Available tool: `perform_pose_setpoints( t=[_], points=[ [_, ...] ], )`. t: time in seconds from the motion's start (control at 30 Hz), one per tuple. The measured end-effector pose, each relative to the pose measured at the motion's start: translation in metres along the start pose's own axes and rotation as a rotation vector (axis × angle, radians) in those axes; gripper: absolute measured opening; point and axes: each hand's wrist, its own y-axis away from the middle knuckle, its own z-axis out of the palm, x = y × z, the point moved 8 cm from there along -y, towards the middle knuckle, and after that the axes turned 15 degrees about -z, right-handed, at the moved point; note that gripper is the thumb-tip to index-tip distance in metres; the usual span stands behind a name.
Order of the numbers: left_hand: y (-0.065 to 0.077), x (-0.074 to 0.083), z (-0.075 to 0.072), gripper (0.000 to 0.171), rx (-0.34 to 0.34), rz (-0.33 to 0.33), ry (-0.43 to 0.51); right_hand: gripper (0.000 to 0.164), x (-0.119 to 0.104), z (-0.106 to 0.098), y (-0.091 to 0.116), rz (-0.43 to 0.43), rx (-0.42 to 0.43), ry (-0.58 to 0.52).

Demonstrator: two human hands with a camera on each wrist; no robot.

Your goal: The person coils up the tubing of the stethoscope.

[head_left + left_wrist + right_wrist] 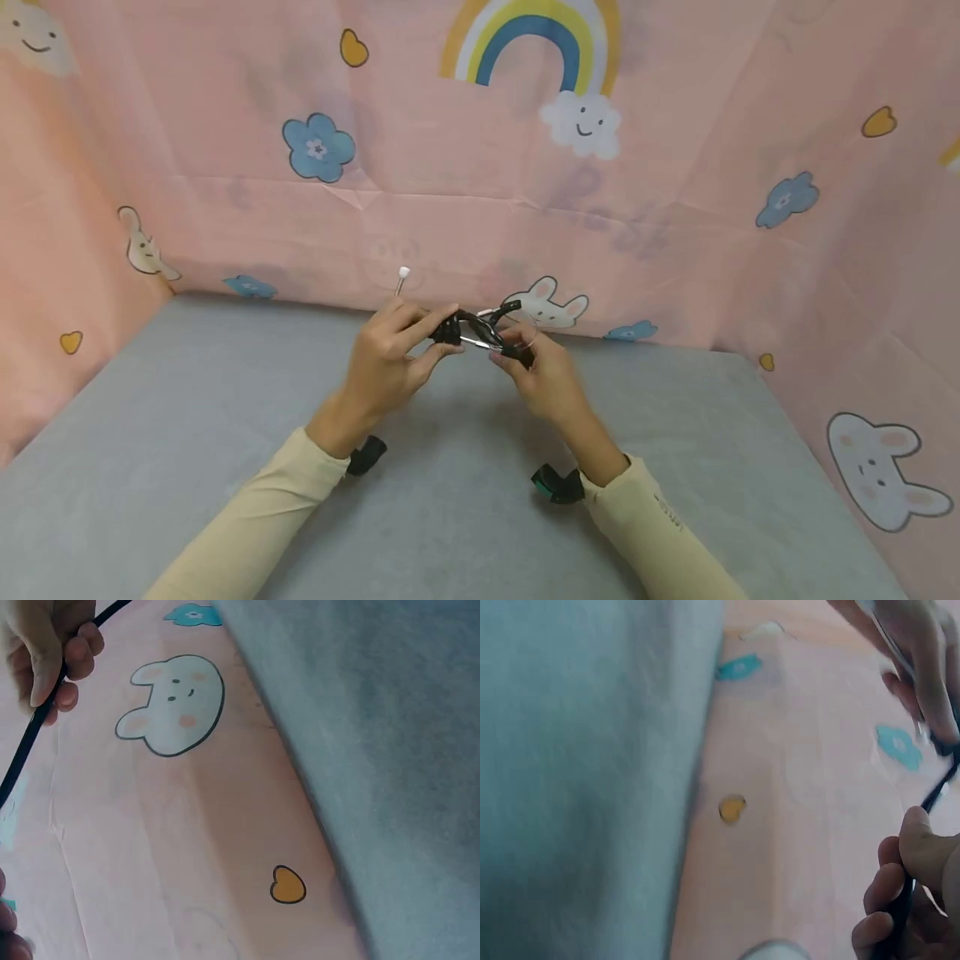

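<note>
What looks like a stethoscope [448, 330], with black tubing and thin metal tubes, is held above the table between both hands. My left hand [384, 354] pinches the bunched black tubing between thumb and fingers. One metal tube rises behind that hand, ending in a white ear tip [404, 272]. On the other side, my right hand [551, 379] grips a black part of it with thumb and fingers. The left wrist view shows the right hand [45, 649] around the black tube [26, 746]. In the right wrist view the tube runs between both hands; the chest piece cannot be made out.
A grey cloth-covered table [450, 517] lies below the hands. Pink printed curtains [420, 142] stand at its back and sides. Black wrist devices [558, 485] stick out under both sleeves.
</note>
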Motion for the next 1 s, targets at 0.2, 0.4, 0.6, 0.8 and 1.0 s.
perform_pose_setpoints(
  t=[0.2, 0.4, 0.6, 0.8, 1.0],
  points=[
    [-0.007, -0.01, -0.007, 0.045, 0.051, -0.1, -0.026, 0.02, -0.033, 0.008, 0.005, -0.148, 0.033, -0.014],
    [-0.009, -0.018, -0.006, 0.046, 0.013, -0.174, -0.056, 0.016, -0.054, 0.009, 0.006, -0.254, 0.033, -0.003],
    [-0.003, -0.014, 0.003, 0.047, -0.067, -0.125, -0.158, 0.015, -0.057, 0.008, 0.005, -0.245, -0.002, 0.021],
    [0.007, -0.001, 0.024, 0.041, -0.168, 0.004, -0.346, 0.015, -0.054, 0.0, 0.006, -0.224, -0.054, 0.199],
    [0.015, 0.013, 0.037, 0.039, -0.287, 0.167, -0.33, 0.011, -0.06, -0.021, 0.004, -0.407, 0.075, 0.297]
  ],
)
